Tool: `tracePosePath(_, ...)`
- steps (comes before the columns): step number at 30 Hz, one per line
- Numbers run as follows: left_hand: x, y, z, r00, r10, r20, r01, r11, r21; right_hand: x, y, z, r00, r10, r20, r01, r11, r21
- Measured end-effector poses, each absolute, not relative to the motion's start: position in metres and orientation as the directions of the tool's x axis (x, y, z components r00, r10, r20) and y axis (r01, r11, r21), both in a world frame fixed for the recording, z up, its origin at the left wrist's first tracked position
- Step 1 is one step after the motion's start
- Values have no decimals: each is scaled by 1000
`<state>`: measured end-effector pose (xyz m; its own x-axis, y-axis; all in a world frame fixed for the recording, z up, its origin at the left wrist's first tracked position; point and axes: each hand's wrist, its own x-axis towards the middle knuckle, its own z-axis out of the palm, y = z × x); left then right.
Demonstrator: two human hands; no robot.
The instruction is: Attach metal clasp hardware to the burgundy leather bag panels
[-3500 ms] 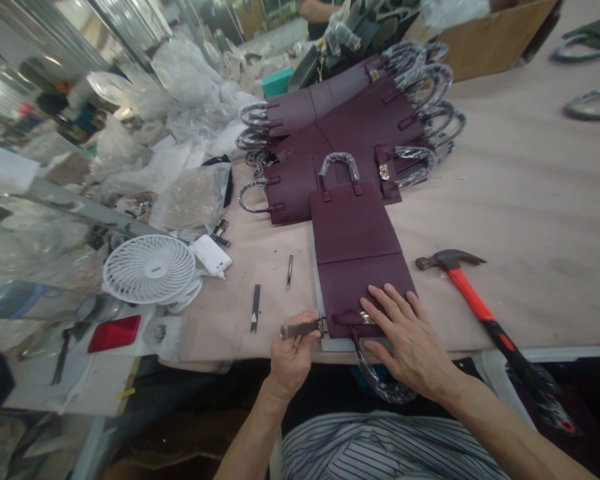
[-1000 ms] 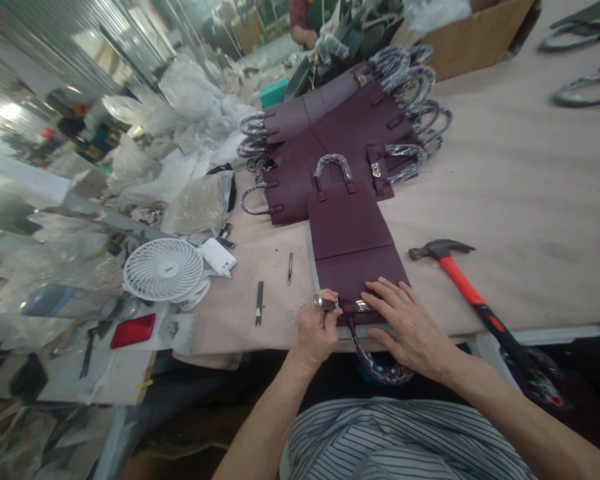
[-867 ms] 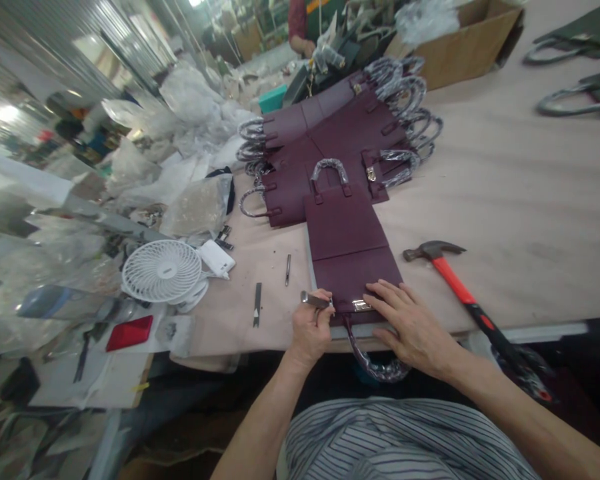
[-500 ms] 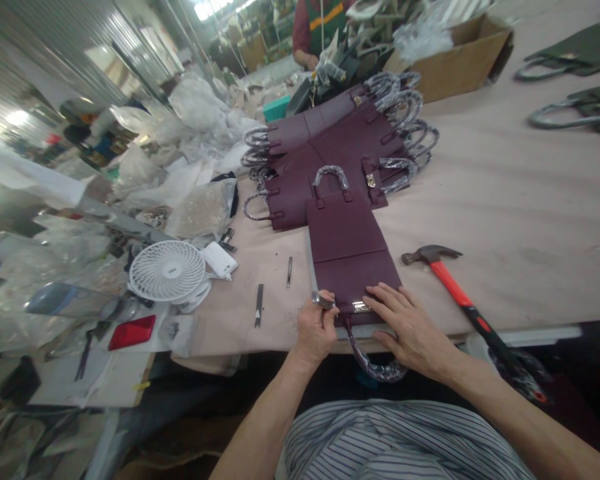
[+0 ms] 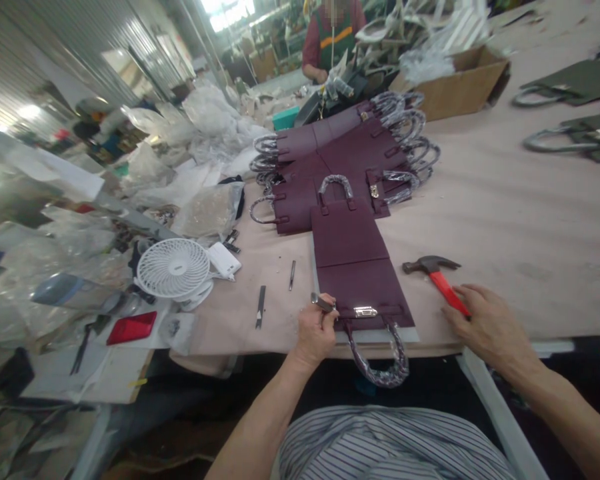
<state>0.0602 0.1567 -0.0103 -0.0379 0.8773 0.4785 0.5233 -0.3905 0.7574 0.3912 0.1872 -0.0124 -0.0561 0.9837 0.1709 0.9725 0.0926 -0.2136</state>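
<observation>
A dark burgundy handbag panel (image 5: 355, 283) lies flat at the table's front edge, a silver clasp (image 5: 365, 311) near its lower end. Its plastic-wrapped handle (image 5: 380, 373) hangs over the edge. My left hand (image 5: 317, 333) is closed around a short metal punch-like tool (image 5: 322, 303) at the panel's lower left, beside the clasp; the tool's lower end is hidden. To the right, my right hand (image 5: 490, 327) wraps over the handle of a claw hammer (image 5: 444, 285) lying on the table. The hammer's head points away from me, and its grip end is covered by the hand.
Several burgundy bag pieces (image 5: 340, 153) with wrapped handles are stacked ahead. A small metal rod (image 5: 292, 275) and a flat metal strip (image 5: 261, 307) lie left, near a white fan (image 5: 174, 268). Behind are a cardboard box (image 5: 460, 83) and a person (image 5: 330, 40); dark green bags (image 5: 575, 83) lie right.
My right hand has left the bag panel and moved right onto the hammer's handle, uncovering the clasp. My left hand stays with the metal tool at the panel's lower left.
</observation>
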Motion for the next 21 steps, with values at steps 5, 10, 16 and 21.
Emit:
tracePosePath(5, 62, 156, -10, -9, 849, 528, 554, -435, 710, 389, 180, -6, -64, 989, 133, 984, 84, -157)
tracePosePath(10, 62, 156, -10, -36, 849, 527, 555, -421, 717, 380, 185, 16, -33, 998, 44, 982, 41, -182)
tracePosePath(16, 60, 156, -11, -12, 861, 509, 530, -426, 733, 389, 206, 23, 29, 994, -101, 932, -64, -357)
tracePosePath(21, 62, 157, -11, 24, 842, 538, 536, -465, 704, 385, 203, 28, 78, 971, -227, 838, -187, -513)
